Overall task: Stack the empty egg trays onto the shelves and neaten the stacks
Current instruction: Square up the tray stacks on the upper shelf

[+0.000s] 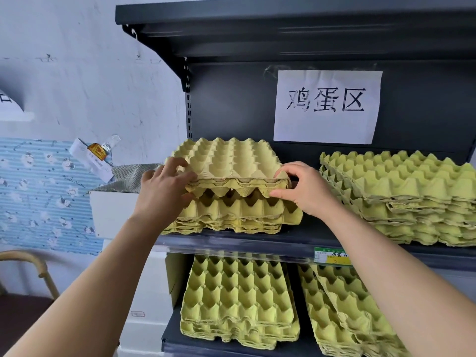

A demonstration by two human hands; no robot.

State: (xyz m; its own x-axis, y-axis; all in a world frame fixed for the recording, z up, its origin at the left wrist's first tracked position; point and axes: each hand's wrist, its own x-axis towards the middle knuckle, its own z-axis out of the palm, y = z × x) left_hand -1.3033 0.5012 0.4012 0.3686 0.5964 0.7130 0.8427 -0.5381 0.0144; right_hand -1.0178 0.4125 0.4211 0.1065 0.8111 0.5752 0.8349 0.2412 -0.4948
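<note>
Dark grey metal shelf unit, as I see it through the head camera. Middle shelf [257, 240]: left stack of yellow-green egg trays [231, 217]; right stack [412, 202], skewed. Green price label [332, 256] on its front rail. Lower shelf [175, 338]: left stack [239, 305]; right stack [342, 313], fanned askew.

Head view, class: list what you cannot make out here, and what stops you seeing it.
- Right stack on the upper shelf: its right end is cut off by the frame edge.
- Lower right stack: partly hidden by the right forearm and cut by the bottom edge.
- Green price label: print too small and blurred.
- Held trays: their count is unclear; both hands, left and right, cover the corners.
</note>
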